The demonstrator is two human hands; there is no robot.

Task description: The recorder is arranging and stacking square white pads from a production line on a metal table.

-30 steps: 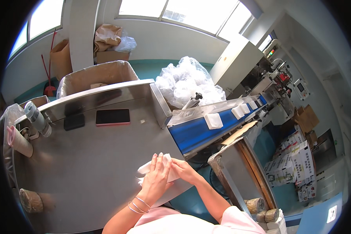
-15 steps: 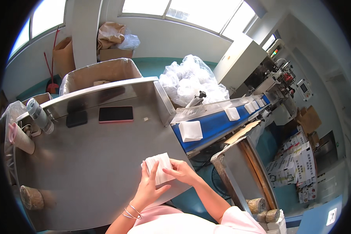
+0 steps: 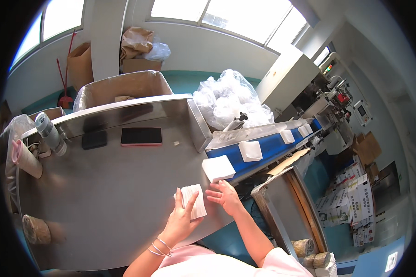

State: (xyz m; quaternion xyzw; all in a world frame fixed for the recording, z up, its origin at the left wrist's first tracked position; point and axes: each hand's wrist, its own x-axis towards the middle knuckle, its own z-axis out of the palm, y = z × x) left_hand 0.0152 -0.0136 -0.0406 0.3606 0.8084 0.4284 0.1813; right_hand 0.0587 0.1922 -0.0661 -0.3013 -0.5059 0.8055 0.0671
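My left hand (image 3: 182, 222) is closed round a stack of white paper napkins (image 3: 196, 203), its fingers over the top and the layered edge showing. My right hand (image 3: 226, 198) is apart from that stack, fingers spread and nothing in them. Just beyond its fingertips lies a second white napkin stack (image 3: 218, 169), at the near end of the blue conveyor belt (image 3: 273, 146) and overlapping the table's edge. Another white stack (image 3: 250, 151) sits farther up the belt, with several more behind it.
On the steel table (image 3: 115, 198) lie a phone (image 3: 141, 136) and a dark flat case (image 3: 94, 140). A clear bottle (image 3: 51, 134), a pink-handled cup (image 3: 27, 159) and a brown tape roll (image 3: 37, 229) stand at the left. Bagged white material (image 3: 231, 101) lies behind the belt.
My right hand has let go of the held napkin stack and moved right, opening. The stacks on the belt have come nearer. My left hand keeps its hold.
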